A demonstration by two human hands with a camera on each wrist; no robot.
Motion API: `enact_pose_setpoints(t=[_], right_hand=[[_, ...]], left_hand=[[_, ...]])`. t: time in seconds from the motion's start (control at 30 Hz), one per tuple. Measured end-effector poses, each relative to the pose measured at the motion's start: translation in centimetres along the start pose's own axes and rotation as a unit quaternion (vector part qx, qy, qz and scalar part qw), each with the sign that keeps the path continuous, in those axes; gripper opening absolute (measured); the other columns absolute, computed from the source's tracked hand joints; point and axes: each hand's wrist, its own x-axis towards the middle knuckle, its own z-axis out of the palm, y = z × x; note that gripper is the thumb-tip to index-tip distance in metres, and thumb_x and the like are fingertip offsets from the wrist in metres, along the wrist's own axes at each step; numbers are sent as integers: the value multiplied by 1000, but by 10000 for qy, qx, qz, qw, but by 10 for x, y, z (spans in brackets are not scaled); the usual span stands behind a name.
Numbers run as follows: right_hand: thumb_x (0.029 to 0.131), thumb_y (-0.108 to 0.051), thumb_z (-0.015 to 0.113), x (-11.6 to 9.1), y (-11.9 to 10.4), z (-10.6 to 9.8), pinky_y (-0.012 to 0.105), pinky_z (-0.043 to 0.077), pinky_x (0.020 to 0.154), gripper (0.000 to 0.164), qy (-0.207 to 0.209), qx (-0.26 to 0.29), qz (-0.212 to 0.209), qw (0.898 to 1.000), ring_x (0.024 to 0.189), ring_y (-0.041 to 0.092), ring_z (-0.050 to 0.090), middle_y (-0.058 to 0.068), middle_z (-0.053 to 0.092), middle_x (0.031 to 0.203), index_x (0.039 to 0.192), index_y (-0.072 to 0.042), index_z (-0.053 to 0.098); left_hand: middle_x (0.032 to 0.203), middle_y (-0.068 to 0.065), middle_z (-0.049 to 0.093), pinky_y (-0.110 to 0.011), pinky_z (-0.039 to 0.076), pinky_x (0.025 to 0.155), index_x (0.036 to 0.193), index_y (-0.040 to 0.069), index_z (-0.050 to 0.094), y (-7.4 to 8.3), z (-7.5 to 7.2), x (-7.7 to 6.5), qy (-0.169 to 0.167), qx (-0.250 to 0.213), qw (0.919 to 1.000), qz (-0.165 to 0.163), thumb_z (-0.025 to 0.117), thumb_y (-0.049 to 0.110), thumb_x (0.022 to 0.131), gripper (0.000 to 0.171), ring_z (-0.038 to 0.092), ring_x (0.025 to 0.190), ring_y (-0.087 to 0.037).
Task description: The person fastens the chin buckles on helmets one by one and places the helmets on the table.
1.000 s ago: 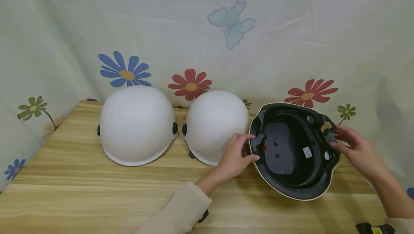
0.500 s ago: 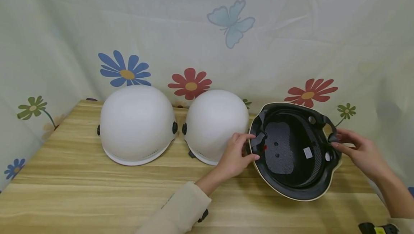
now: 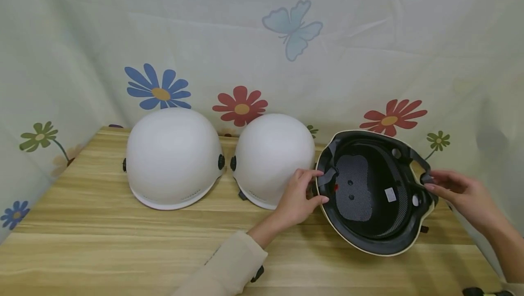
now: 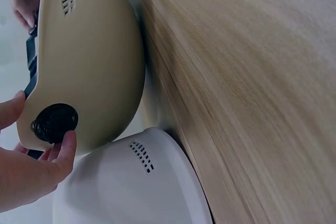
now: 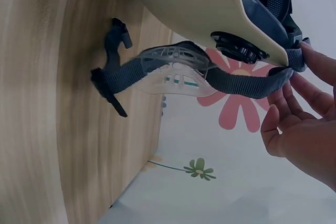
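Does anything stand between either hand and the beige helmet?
Nothing visible does. The left hand holds the beige helmet directly by its edge, and the right hand pinches its strap at the opposite side. The nearer white helmet sits behind the left hand in the head view, not in between.

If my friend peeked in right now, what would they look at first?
Probably the tan helmet at the right, black inside showing, with the left fingers gripping its edge and the right fingers pinching its strap. Next, maybe two white helmets, dome up on the table to its left. Then the blue butterfly high on the cloth behind.
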Motion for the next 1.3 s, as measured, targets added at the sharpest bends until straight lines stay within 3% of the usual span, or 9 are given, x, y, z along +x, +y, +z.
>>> enact_pose_setpoints(t=[0.2,0.3,0.37,0.47,0.57,0.6,0.8,1.07,1.3], right_hand=[[93,-35,52,-6,5,-2,18,44,58,56,-334,-264,346,9985,78,-16,40,26,49,116,127,9,44],[94,-35,49,-10,9,-2,19,46,58,56,-441,-280,409,9978,76,-13,45,30,48,118,126,10,44],[95,-34,48,-13,14,-2,21,47,59,55,-538,-226,419,9974,74,-8,49,24,52,115,126,11,43],[96,-28,48,-19,23,-2,23,49,60,51,-654,-43,266,9975,74,0,55,1,58,105,125,13,42],[95,-20,50,-24,31,-3,24,50,62,46,-732,164,119,9971,77,0,57,-21,53,96,124,14,41],[95,-18,51,-25,32,-3,25,50,63,45,-776,216,117,9967,78,0,57,-22,53,96,124,15,41],[92,-6,53,-33,37,1,27,51,64,41,-1076,469,368,9924,78,3,59,-7,59,96,121,19,39],[87,5,55,-41,40,6,26,52,63,24,-1156,761,287,9900,77,4,60,-9,60,88,107,16,46],[92,-1,49,-41,36,3,29,50,61,18,-1003,363,599,9925,73,6,57,-2,58,86,104,12,46]], left_hand=[[105,-10,46,-20,38,68,122,5,53,0,3,0,-46,-120,9999,19,72,11,79,47,46,81,-19],[100,-8,45,-19,37,65,121,4,53,0,4,0,-52,-177,9998,19,71,11,79,46,44,76,-16],[100,-7,44,-19,36,65,121,5,52,-1,4,0,-54,-211,9998,-12,71,11,79,46,43,76,-16],[100,-7,44,-19,36,65,122,5,52,-1,5,-1,-59,-248,9997,-34,71,11,80,46,43,76,-16],[100,-7,44,-19,37,65,122,5,52,-2,5,-1,-51,-231,9997,-7,71,11,80,46,43,76,-15],[100,-7,44,-19,37,65,122,5,52,-2,5,-1,-45,-224,9997,6,71,11,80,46,43,76,-16],[99,-6,44,-19,36,65,122,6,52,-3,6,0,-47,-217,9998,-6,71,12,80,46,45,77,-20],[100,-7,45,-19,37,65,121,4,52,-3,6,0,20,-181,9998,39,71,10,79,46,47,77,-22],[102,-8,46,-19,38,65,122,5,52,-4,5,0,40,-270,9996,-47,71,10,80,46,47,77,-20]])
